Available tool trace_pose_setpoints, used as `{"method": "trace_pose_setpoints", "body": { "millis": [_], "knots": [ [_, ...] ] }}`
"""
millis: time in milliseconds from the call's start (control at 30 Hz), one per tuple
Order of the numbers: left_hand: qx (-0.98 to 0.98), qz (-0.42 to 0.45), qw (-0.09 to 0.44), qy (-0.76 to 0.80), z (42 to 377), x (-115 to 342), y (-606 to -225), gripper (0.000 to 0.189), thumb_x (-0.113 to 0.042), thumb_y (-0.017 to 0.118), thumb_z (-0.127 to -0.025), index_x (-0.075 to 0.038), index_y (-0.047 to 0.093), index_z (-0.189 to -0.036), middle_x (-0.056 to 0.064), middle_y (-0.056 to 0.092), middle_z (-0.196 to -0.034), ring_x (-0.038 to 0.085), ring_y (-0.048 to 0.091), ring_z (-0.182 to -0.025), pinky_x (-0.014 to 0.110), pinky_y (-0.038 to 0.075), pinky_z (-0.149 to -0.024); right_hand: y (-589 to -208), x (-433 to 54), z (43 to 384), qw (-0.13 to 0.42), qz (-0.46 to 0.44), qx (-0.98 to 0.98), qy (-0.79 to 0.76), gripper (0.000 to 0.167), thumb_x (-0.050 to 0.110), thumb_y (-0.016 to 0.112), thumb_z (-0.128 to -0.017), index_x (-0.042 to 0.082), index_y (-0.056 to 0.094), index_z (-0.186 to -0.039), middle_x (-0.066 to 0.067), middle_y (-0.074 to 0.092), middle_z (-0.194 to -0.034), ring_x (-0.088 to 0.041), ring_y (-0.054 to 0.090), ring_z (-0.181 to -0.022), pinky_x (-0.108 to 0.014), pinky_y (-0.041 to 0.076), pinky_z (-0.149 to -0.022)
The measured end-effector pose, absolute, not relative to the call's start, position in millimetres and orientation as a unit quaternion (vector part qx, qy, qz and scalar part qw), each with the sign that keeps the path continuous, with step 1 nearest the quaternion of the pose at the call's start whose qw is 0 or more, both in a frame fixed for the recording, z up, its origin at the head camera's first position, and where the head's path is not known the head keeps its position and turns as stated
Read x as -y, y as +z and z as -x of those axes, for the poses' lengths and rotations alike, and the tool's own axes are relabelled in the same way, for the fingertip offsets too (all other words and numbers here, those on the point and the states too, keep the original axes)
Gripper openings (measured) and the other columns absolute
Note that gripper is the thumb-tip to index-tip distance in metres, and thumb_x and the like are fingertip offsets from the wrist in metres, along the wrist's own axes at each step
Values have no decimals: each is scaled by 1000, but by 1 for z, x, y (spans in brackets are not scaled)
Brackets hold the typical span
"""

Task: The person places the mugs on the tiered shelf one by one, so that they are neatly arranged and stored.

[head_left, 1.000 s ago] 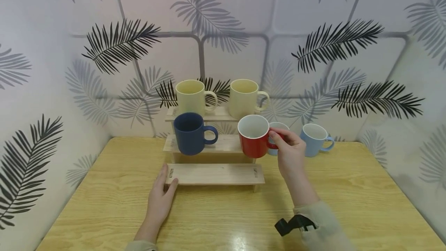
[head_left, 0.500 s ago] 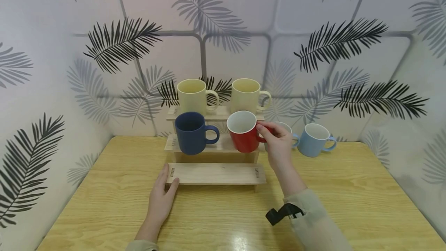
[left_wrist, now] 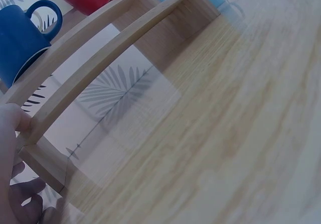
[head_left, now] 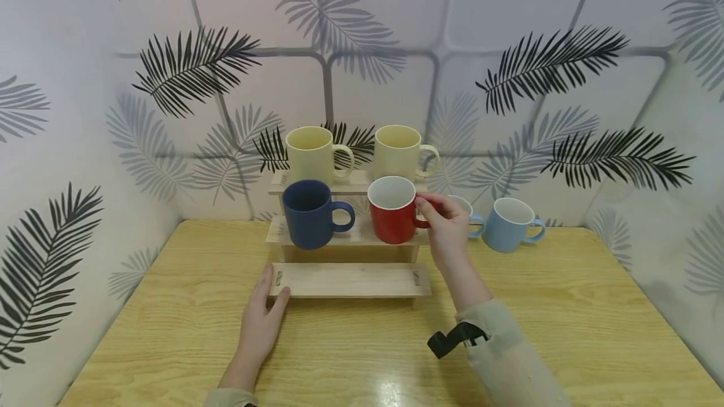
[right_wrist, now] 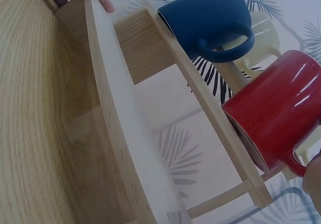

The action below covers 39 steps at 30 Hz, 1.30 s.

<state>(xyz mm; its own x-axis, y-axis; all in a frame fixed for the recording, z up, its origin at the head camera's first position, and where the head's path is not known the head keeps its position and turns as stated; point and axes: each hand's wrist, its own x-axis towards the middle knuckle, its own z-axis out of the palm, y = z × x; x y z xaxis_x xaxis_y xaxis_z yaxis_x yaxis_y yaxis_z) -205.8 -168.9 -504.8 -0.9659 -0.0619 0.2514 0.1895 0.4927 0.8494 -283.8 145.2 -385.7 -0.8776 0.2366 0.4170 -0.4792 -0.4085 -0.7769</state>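
A red mug [head_left: 392,213] with a white inside is at the right part of the middle step of a three-step wooden rack [head_left: 352,280]. My right hand [head_left: 449,231] pinches its handle between thumb and fingers. In the right wrist view, the base of the red mug [right_wrist: 281,108] is right at the edge of that step. To its left on the same step stands a dark blue mug [head_left: 308,215], handle pointing right. My left hand [head_left: 263,316] grips the left end of the lowest step, the thumb at the front edge and the other fingers by the side panel [left_wrist: 45,166].
Two pale yellow mugs, one on the left [head_left: 310,156] and one on the right [head_left: 396,152], stand on the top step. Behind my right hand is a partly hidden light blue mug [head_left: 476,225]; another light blue mug [head_left: 509,226] stands farther right on the wooden table [head_left: 565,306].
My right hand has carried the red mug leftward to the middle step, beside the dark blue mug. The left hand has stayed at the rack's left end.
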Motion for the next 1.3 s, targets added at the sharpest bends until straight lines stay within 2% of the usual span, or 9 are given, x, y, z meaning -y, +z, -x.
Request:
{"method": "trace_pose_setpoints", "body": {
  "millis": [133, 267, 400, 633, 800, 933, 1033, 1167, 1300],
  "knots": [
    [855, 34, 127, -501, 206, 169, -505, 67, -36, 49, -100, -3, 22, -151, 13, 20, -156, 32, 17, -143, 49, 17, -115, -388, -146, 286, 214, -112, 480, 844, 31, -14, 60, -86, 12, 76, -82, -3, 68, -82, -15, 60, -77, -23, 53, -61],
    [856, 34, 127, -500, 207, 170, -505, 66, -35, 50, -100, -3, 22, -151, 13, 20, -156, 32, 17, -143, 49, 17, -115, -390, -146, 287, 218, -104, 457, 856, 30, -15, 61, -85, 10, 75, -80, -4, 68, -82, -15, 60, -80, -22, 52, -67],
    [856, 35, 125, -501, 206, 170, -504, 66, -35, 49, -100, -3, 22, -151, 13, 20, -156, 32, 17, -143, 49, 17, -115, -393, -147, 286, 224, -105, 450, 858, 24, -14, 64, -84, 8, 75, -81, -4, 68, -83, -15, 60, -81, -20, 52, -66],
    [855, 33, 123, -503, 205, 169, -504, 66, -35, 49, -100, -3, 22, -151, 13, 19, -157, 32, 16, -143, 49, 18, -114, -399, -149, 286, 235, -104, 450, 855, 16, -6, 70, -82, 10, 75, -82, -2, 66, -81, -12, 56, -77, -18, 45, -61],
    [856, 32, 123, -501, 205, 169, -505, 67, -36, 49, -100, -3, 21, -151, 13, 19, -157, 30, 16, -143, 48, 19, -114, -400, -151, 284, 225, -100, 469, 848, 20, -5, 68, -85, 13, 74, -84, -1, 65, -83, -12, 54, -79, -18, 44, -62],
    [857, 31, 118, -501, 205, 168, -505, 67, -38, 48, -100, -5, 21, -152, 11, 18, -157, 28, 15, -143, 47, 19, -115, -400, -155, 280, 206, -94, 512, 828, 21, -4, 63, -89, 15, 72, -91, 0, 64, -89, -13, 52, -82, -22, 44, -66],
    [857, 31, 115, -502, 204, 168, -504, 67, -39, 48, -100, -6, 20, -152, 10, 17, -158, 27, 15, -144, 46, 20, -114, -402, -161, 278, 195, -98, 554, 804, 18, -2, 61, -91, 11, 69, -102, 0, 63, -94, -14, 52, -84, -25, 46, -71],
    [857, 32, 116, -501, 205, 168, -504, 67, -38, 48, -100, -5, 20, -152, 11, 18, -157, 27, 15, -144, 46, 19, -115, -409, -171, 277, 175, -104, 586, 785, 23, 1, 59, -93, 6, 60, -116, 1, 63, -97, -17, 56, -89, -26, 50, -81],
    [857, 33, 117, -500, 205, 169, -505, 67, -37, 48, -100, -3, 21, -151, 12, 18, -157, 30, 15, -143, 47, 18, -115, -418, -183, 277, 149, -109, 605, 774, 20, 5, 56, -96, 10, 59, -115, 2, 65, -101, -20, 61, -96, -28, 49, -91]
  ]
}}
